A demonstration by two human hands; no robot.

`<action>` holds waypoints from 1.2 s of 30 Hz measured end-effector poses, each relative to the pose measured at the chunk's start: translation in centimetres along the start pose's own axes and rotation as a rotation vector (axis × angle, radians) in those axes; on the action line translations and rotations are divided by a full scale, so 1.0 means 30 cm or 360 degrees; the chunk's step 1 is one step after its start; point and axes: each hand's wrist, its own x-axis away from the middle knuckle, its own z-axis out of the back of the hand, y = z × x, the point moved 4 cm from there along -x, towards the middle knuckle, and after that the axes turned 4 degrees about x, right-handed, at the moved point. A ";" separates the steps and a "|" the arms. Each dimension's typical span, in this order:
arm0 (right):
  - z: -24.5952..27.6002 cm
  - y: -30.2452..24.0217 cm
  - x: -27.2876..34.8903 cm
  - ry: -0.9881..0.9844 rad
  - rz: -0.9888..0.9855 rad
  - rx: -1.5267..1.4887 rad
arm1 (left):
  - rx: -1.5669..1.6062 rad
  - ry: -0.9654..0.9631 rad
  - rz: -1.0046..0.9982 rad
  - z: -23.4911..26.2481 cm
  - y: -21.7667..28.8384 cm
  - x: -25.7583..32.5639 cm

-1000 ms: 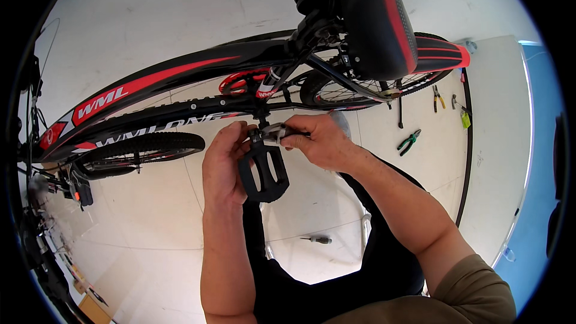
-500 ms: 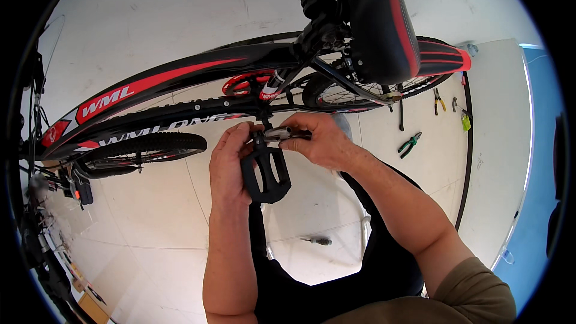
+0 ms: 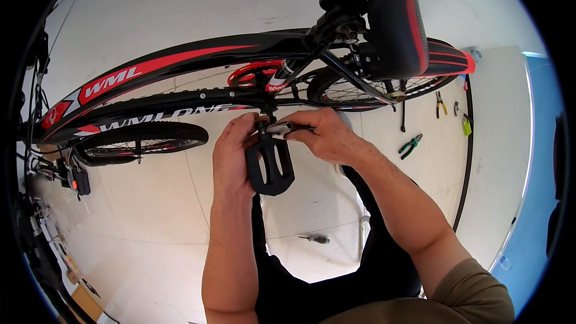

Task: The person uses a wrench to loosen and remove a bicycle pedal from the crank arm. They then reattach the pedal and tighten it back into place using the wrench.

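A black bicycle pedal [image 3: 256, 175] hangs on the near side of a black and red bicycle [image 3: 198, 55]. My left hand [image 3: 230, 156] is closed round the pedal's left side, its fingertips up by the spindle end next to the crank. From the right, my right hand [image 3: 329, 137] grips a silver wrench [image 3: 279, 128] between thumb and fingers. The wrench's head lies against the pedal spindle, close to my left fingertips. Its exact jaw fit is hidden by the fingers, and most of its handle is inside my right hand.
The black saddle [image 3: 393, 24] juts over the frame at the top. Green-handled pliers [image 3: 411, 146], yellow-handled pliers [image 3: 441, 105] and a hammer [image 3: 459, 110] lie on the floor at right. A screwdriver [image 3: 318, 239] lies between my legs. The front wheel [image 3: 147, 144] is at left.
The view has shifted slightly, so the bicycle's saddle and frame appear a little farther right. Both hands keep their hold on the pedal and the wrench, with little movement.
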 end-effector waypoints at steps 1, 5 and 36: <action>-0.003 -0.005 -0.002 0.0004 0.0004 -0.0033 | -0.0003 0.0004 0.0002 0.001 0.001 0.000; -0.016 -0.023 -0.001 0.0008 0.0024 -0.0167 | -0.0011 0.0031 0.0005 -0.008 0.006 0.004; -0.048 0.015 -0.022 0.0036 0.0077 -0.0127 | 0.0005 0.0021 0.0030 -0.007 0.013 0.010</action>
